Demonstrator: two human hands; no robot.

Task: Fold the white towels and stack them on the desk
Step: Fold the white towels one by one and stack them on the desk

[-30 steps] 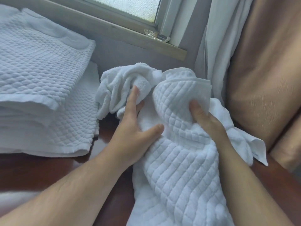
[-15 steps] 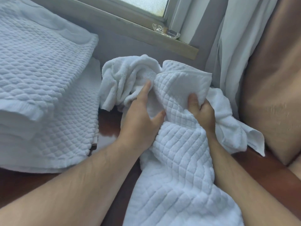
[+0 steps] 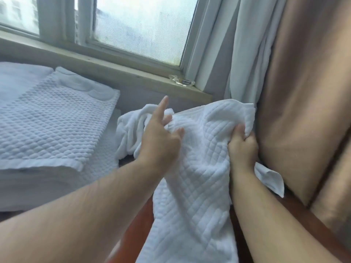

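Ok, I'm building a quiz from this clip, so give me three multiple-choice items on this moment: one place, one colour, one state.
1. Where is the folded towel stack? A left of the quilted towel B on the sill C behind the curtain
2. The desk is: A white B reddish-brown C green
3. The right hand is: A flat and open B off the towel C gripping the quilted towel
Answers: A, the stack lies at the left; B, bare wood shows between the arms; C, its fingers curl into the cloth.
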